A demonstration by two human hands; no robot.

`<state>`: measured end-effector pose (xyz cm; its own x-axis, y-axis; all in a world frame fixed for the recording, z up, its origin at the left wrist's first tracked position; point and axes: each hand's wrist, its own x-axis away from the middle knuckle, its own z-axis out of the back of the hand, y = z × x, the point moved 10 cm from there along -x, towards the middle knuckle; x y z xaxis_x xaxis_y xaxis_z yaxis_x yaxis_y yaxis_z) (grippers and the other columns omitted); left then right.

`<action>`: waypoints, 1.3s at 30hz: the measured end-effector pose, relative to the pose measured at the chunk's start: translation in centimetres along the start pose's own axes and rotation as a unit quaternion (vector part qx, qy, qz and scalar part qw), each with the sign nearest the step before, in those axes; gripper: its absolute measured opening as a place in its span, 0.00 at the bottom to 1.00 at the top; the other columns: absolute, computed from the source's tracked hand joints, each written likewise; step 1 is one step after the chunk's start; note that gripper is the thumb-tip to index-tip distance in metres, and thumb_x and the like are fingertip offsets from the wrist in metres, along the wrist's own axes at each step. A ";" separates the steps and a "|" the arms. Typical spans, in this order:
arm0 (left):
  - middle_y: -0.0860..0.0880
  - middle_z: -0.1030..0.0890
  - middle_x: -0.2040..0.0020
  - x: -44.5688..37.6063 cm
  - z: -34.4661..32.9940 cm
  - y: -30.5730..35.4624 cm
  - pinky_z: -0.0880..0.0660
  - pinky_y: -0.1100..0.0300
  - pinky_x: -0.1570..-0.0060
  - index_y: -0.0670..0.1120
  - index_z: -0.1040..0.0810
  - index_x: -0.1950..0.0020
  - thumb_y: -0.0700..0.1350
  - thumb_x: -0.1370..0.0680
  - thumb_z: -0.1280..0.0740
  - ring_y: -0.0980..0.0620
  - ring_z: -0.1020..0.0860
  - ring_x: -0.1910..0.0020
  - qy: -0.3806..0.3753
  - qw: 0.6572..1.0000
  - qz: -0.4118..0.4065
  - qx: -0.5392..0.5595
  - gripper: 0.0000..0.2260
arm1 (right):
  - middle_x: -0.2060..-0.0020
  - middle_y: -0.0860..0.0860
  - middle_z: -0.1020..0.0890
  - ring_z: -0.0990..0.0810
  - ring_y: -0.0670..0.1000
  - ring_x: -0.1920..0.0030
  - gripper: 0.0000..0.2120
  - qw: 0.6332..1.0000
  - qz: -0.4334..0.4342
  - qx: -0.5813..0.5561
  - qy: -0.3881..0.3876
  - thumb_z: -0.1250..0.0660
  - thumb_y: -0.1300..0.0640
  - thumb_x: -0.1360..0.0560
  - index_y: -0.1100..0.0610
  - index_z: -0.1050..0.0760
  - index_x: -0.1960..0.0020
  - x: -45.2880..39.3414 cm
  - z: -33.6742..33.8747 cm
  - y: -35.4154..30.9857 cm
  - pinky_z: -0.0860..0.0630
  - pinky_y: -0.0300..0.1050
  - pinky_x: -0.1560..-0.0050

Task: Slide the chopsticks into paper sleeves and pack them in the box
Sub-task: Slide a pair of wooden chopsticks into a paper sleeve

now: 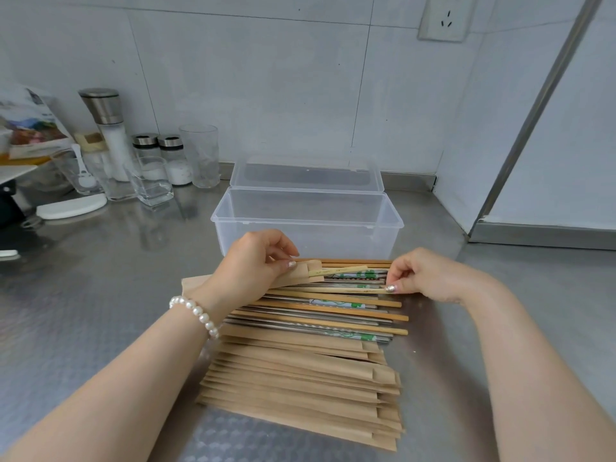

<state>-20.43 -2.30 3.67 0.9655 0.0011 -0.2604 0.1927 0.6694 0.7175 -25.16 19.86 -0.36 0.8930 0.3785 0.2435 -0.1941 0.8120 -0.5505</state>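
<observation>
Paper sleeves (300, 388) lie stacked at lower centre of the steel desk (100, 311), with loose chopsticks (320, 315) spread just above them. At mid-frame, the left hand (256, 258) pinches one sleeve (300, 273) at its open end, a pale chopstick (336, 271) part-way inside, while the right hand (420, 271) fingers (390, 288) pinch the end of another chopstick (333, 289). Beyond, the clear box (306, 221) stands open, lid raised.

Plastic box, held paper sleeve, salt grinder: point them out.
plastic box (301, 236), head view, on its front wall.
paper sleeve (300, 275), head view, on its open end.
salt grinder (108, 128), head view, on its body.
</observation>
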 end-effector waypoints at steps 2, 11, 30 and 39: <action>0.56 0.20 0.63 0.0 0.1 0.0 0.28 0.64 0.57 0.56 0.26 0.62 0.41 0.27 0.30 0.49 0.21 0.58 0.005 1.000 0.000 0.003 0.11 | 0.67 0.50 0.21 0.27 0.47 0.66 0.08 0.999 0.008 -0.038 0.014 0.33 0.64 0.26 0.55 0.24 0.63 0.1 0.5 -0.1 0.30 0.40 0.63; 0.56 0.20 0.63 0.0 0.5 0.1 0.28 0.63 0.58 0.56 0.25 0.62 0.41 0.27 0.31 0.52 0.23 0.61 0.022 0.999 -0.003 0.025 0.10 | 0.74 0.53 0.19 0.21 0.44 0.75 0.09 0.928 0.078 -0.299 0.207 0.35 0.73 0.28 0.62 0.22 0.59 1.3 4.8 -1.6 0.23 0.34 0.71; 0.58 0.20 0.68 -0.2 0.9 -0.2 0.31 0.77 0.65 0.52 0.24 0.61 0.40 0.28 0.29 0.66 0.24 0.69 0.008 0.998 0.018 0.061 0.08 | 0.64 0.55 0.22 0.18 0.51 0.69 0.09 0.587 0.056 -0.658 0.469 0.37 0.71 0.29 0.59 0.27 0.62 5.9 9.6 6.9 0.22 0.39 0.62; 0.58 0.19 0.67 -0.2 0.9 -0.5 0.31 0.73 0.62 0.53 0.24 0.61 0.41 0.28 0.29 0.63 0.23 0.65 0.004 0.998 0.027 0.063 0.08 | 0.70 0.52 0.21 0.17 0.50 0.71 0.10 0.637 0.068 -0.601 0.479 0.38 0.71 0.28 0.59 0.27 0.62 6.2 9.9 5.5 0.22 0.39 0.65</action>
<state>-20.54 -3.29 3.97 0.9736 0.0408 -0.2245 0.1619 0.5699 0.8056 -24.68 31.06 6.00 0.8509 -0.5022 -0.1541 -0.3595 -0.3428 -0.8679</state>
